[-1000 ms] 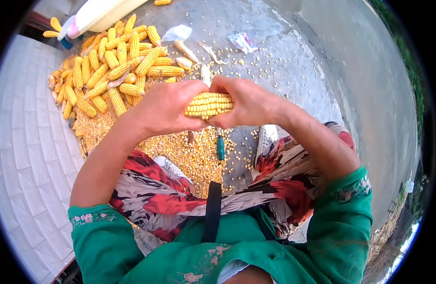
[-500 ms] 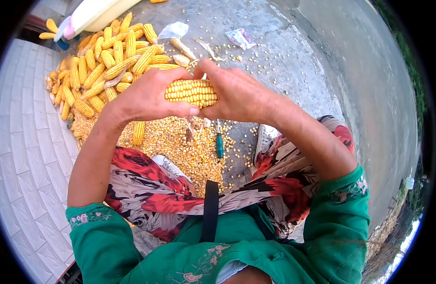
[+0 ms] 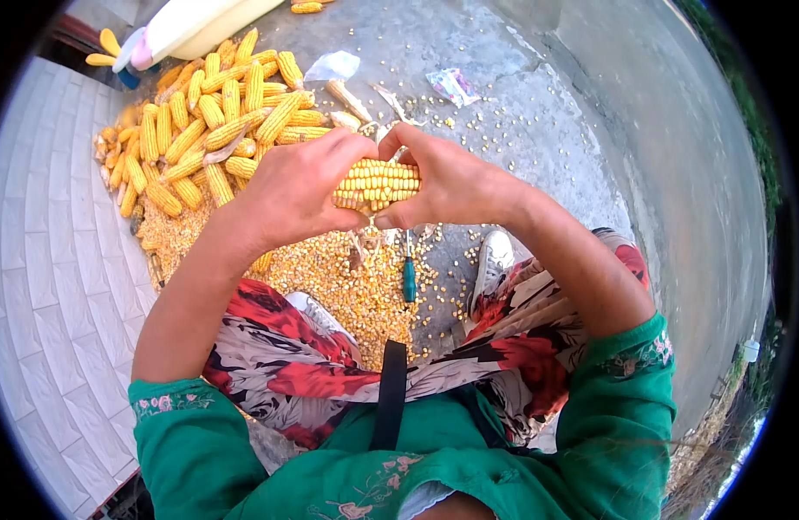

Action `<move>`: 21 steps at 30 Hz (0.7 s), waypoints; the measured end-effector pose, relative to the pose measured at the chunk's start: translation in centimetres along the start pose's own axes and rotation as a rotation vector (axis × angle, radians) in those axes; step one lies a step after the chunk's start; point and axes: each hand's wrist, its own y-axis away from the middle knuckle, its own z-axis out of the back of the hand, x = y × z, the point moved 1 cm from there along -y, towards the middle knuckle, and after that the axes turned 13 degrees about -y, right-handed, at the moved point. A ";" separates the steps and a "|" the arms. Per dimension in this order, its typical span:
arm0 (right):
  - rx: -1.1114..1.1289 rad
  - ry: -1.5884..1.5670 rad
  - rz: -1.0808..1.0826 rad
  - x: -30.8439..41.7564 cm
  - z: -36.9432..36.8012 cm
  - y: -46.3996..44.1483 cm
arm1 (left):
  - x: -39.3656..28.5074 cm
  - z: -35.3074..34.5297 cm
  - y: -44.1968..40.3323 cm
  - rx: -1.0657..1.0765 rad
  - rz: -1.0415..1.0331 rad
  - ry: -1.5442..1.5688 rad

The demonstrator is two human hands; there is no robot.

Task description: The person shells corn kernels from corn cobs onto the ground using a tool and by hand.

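Observation:
Between my two hands is a yellow corn cob (image 3: pixel 378 182), held sideways in the air. My left hand (image 3: pixel 300 186) wraps its left end, and my right hand (image 3: pixel 451 178) grips its right end. Both thumbs press low on the cob, where some kernels look loosened or gone. Loose kernels (image 3: pixel 330 277) lie in a thick layer on the ground below. A screwdriver with a green handle (image 3: pixel 409 279) rests at the right side of that layer, its shaft pointing away from me.
Beyond my left hand is a heap of whole corn cobs (image 3: pixel 217 113). A pale tub (image 3: pixel 200 30) stands behind it. Dry husks (image 3: pixel 347 100), a clear plastic bag (image 3: pixel 332 66) and a printed wrapper (image 3: pixel 452 87) lie on the concrete. My shoes (image 3: pixel 495 260) flank the kernels. White tiles (image 3: pixel 61 260) run along the left.
Both hands and the cob have shifted slightly right in the view. The cob has turned a little, and a rougher patch with disturbed kernels now shows near the thumbs.

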 end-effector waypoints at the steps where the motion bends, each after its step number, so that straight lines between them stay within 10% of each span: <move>1: -0.001 0.003 0.000 0.1 0.1 0.1 | -0.1 0.3 -0.1 0.002 0.021 0.042; 4: -0.016 -0.249 -0.102 0.1 0.2 0.0 | 0.0 0.6 0.0 0.054 0.055 0.033; 18: 0.024 0.375 0.027 0.1 -1.0 0.4 | 0.3 0.1 -0.2 0.247 0.117 -0.016; 21: 0.062 -0.020 0.075 0.1 0.1 0.2 | 0.5 1.5 -0.4 0.345 0.229 0.125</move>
